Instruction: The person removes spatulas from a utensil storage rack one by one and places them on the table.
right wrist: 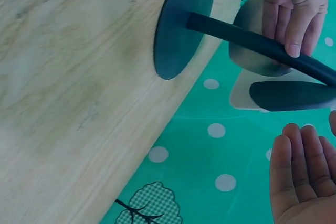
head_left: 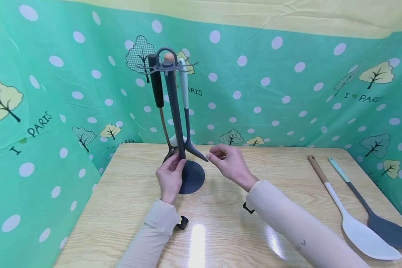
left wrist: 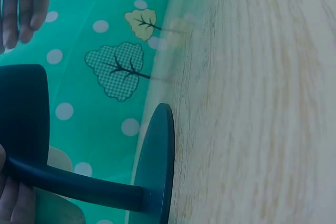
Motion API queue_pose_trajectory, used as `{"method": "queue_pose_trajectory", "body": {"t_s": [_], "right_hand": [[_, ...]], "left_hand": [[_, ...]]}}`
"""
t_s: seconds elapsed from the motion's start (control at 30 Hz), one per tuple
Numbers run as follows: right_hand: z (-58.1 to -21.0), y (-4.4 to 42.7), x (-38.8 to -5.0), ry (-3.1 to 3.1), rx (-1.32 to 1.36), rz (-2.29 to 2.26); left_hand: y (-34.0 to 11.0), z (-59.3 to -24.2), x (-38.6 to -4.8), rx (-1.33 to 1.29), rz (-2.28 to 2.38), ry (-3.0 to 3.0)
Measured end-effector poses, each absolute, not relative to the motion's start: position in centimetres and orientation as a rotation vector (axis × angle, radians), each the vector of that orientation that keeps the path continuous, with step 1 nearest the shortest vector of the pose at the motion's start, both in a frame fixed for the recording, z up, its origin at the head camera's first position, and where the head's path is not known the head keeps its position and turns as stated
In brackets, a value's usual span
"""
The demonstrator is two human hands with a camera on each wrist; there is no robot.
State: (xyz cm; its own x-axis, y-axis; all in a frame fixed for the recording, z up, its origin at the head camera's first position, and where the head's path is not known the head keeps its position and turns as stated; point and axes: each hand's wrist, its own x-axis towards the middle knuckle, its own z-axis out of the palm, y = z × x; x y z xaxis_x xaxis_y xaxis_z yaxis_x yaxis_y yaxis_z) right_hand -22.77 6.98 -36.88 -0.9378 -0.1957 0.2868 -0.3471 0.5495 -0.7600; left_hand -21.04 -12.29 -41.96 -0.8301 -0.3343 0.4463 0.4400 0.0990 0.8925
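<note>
A dark utensil stand (head_left: 175,111) with a round base (head_left: 192,178) and hooked top stands on the table. Three utensils hang from it: one with a black handle (head_left: 156,83), one with a pale mint handle (head_left: 183,85) and dark head (right wrist: 294,96), and one with a wooden handle end (head_left: 169,57). My left hand (head_left: 171,176) pinches the pole low down, thumb on its near side, as the right wrist view shows (right wrist: 296,14). My right hand (head_left: 229,163) is just right of the dark head's tip, holding nothing, its fingers loosely bent (right wrist: 307,171).
On the table's right side lie a white turner (head_left: 365,234) with a brown handle and a dark turner (head_left: 388,229) with a mint handle. A green dotted cloth (head_left: 264,111) hangs behind the wooden table (head_left: 120,208).
</note>
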Motion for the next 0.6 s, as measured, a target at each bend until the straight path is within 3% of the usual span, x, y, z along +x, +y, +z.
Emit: {"method": "queue_pose_trajectory", "body": {"t_s": [0.6], "right_hand": [[-35.6, 4.6, -23.4, -2.520, 0.504, 1.432]], "left_hand": [[-12.2, -41.9, -21.0, -0.096, -1.793, -1.821]]}}
